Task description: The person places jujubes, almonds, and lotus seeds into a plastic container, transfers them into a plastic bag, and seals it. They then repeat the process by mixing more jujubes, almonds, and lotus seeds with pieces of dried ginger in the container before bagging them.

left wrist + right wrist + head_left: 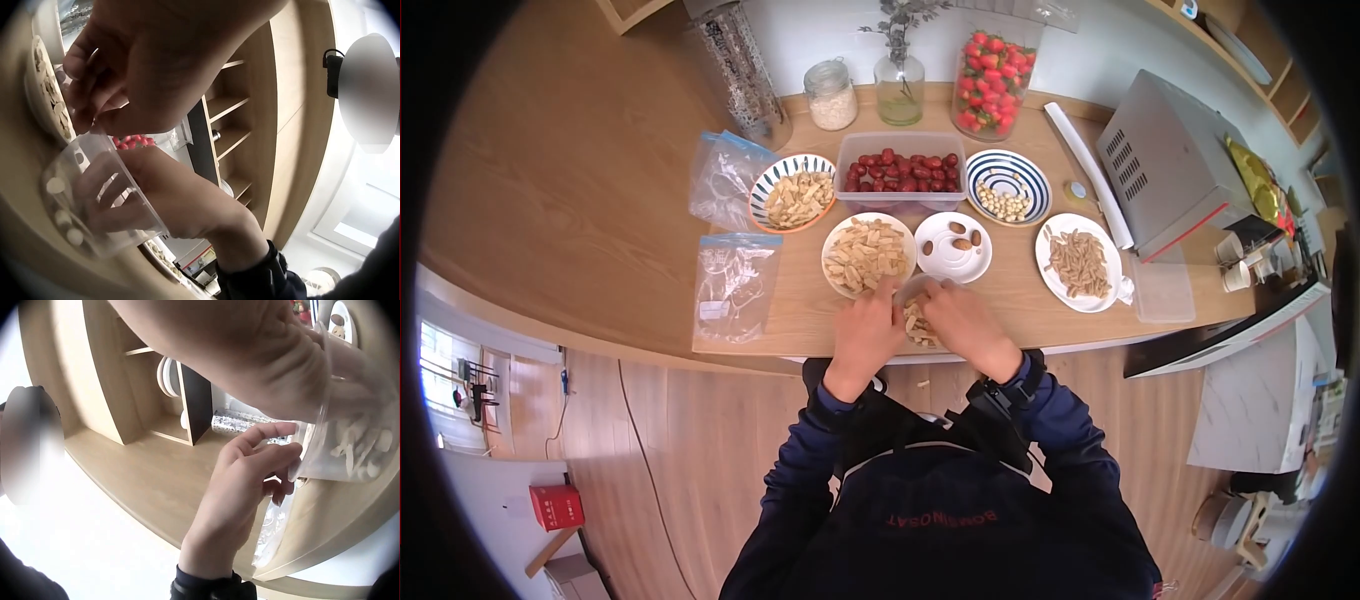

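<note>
A clear plastic tub [912, 290] with pale, chunky slices [918, 328] at its bottom is between the hands at the table's front edge. Its rim is pinched between the thumb and fingers of my left hand [868, 330], as the right wrist view shows. My right hand [968, 325] reaches over the rim. Through the tub's wall, the left wrist view shows its fingers [112, 194] spread inside, above the slices. Just beyond the left hand stands a white plate [829, 276] heaped with pale yellow slices. Beside it, a small white plate [978, 262] holds several brown nut-like pieces.
Behind are a patterned bowl [758, 212] of pale pieces, a tub [850, 200] of red dates, and a blue-striped bowl [1040, 185] of cream pieces. Right: a plate [1112, 270] of brownish sticks and a grey appliance [1175, 150]. Zip bags [735, 285] lie left.
</note>
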Demonstrator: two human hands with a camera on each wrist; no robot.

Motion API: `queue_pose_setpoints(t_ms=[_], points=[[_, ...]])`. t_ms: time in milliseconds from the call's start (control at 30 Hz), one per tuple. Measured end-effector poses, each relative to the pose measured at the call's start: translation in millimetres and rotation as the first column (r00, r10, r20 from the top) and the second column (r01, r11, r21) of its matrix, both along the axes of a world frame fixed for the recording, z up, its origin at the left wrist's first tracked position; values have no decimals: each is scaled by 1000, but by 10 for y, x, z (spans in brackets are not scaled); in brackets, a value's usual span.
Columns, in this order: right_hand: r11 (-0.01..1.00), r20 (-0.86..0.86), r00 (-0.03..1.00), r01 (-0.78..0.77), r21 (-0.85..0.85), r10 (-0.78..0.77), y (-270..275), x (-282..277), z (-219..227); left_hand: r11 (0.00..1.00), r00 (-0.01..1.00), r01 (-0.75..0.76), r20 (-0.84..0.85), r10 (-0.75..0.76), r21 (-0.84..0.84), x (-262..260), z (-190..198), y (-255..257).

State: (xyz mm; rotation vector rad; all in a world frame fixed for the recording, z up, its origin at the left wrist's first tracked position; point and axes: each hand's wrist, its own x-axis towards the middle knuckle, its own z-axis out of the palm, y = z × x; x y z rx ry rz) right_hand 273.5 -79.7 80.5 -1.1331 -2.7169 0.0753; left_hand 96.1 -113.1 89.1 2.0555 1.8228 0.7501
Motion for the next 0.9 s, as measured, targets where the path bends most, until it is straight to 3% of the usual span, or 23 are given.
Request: queue_pose_setpoints(t_ms=[133,167,233,333,433,533,633,733,833,900], points=[[996,-135,990,-45,-73,35,48,24,83,1000,999,-2,40,2,13,9,24,-28],[990,-294,956,-38,-139,-5,68,38,141,1000,999,-2,42,1,9,2,24,-29],[960,-574,811,-61,-274,-112,141,85,274,1000,999,-4,44,4,-6,-17,19,-45],[962,-723,642,103,-251,-258,378,163,246,1000,1000,-8,27,9,-30,-17,35,-60],[937,-694,630,230,-263,-349,584,258,58,1000,990,-5,139,4,4,-1,10,-61],[951,-665,683,266,-159,-302,464,280,113,998,980,-16,200,2,67,12,-1,-66],[989,-684,717,68,-128,-137,258,215,130,999,970,-25,241,16,33,21,15,-75],[995,-384,921,-88,-56,60,79,152,57,1000,962,-18,272,12,17,24,6,-76],[1000,-209,978,-7,20,11,4,13,69,997,949,6,313,-29,75,44,19,-91],[1000,-225,974,16,23,-11,21,-8,30,995,946,7,320,-39,100,17,-2,-81]])
